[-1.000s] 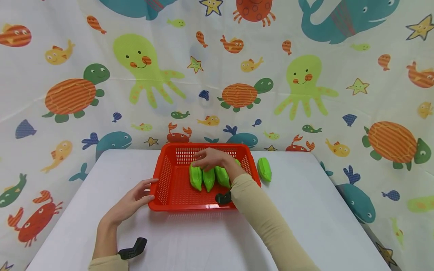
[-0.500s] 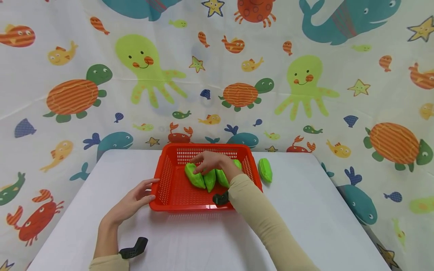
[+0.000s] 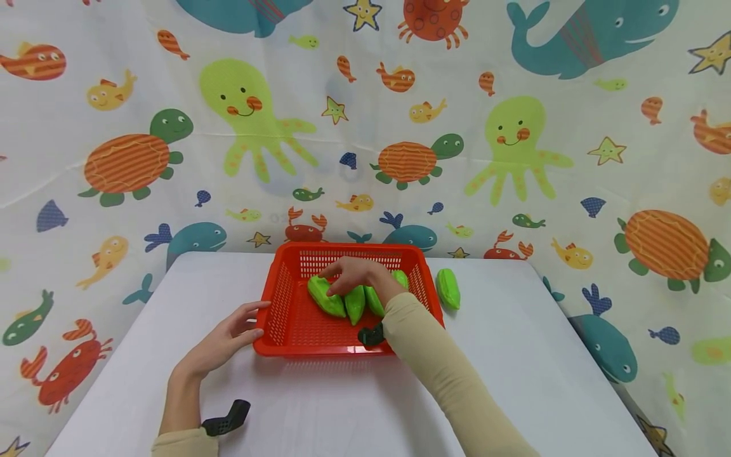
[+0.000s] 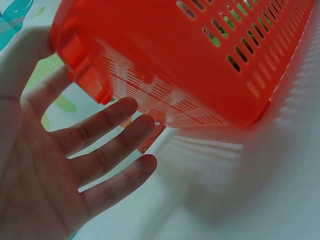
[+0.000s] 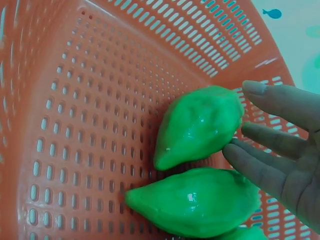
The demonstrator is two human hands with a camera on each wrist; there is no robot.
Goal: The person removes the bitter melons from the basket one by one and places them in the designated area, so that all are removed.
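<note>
The red plastic basket [image 3: 274, 339] holds several bright green, ridged fruits with pointed ends. My right hand [image 3: 356, 273] reaches over them. Its extended fingers are at the far end of the leftmost fruit [image 3: 325, 297], touching or almost touching it; in the right wrist view this green fruit [image 5: 200, 125] lies slanted above another fruit [image 5: 195, 202]. My left hand [image 3: 223, 336] rests at the basket's left side. In the left wrist view its thumb and one finger meet the basket rim [image 4: 80, 65], while the other fingers spread straight below it.
One more green fruit [image 3: 448, 289] lies on the white tabletop [image 3: 514, 355], to the right of the basket. Behind the table hangs a cloth [image 3: 354, 82] printed with sea animals. A black wrist device [image 3: 227, 419] is strapped at my left wrist.
The leftmost fruit has turned from nearly upright to slanted, its far end shifting left. My right hand has eased slightly downward. My left hand stays at the basket rim.
</note>
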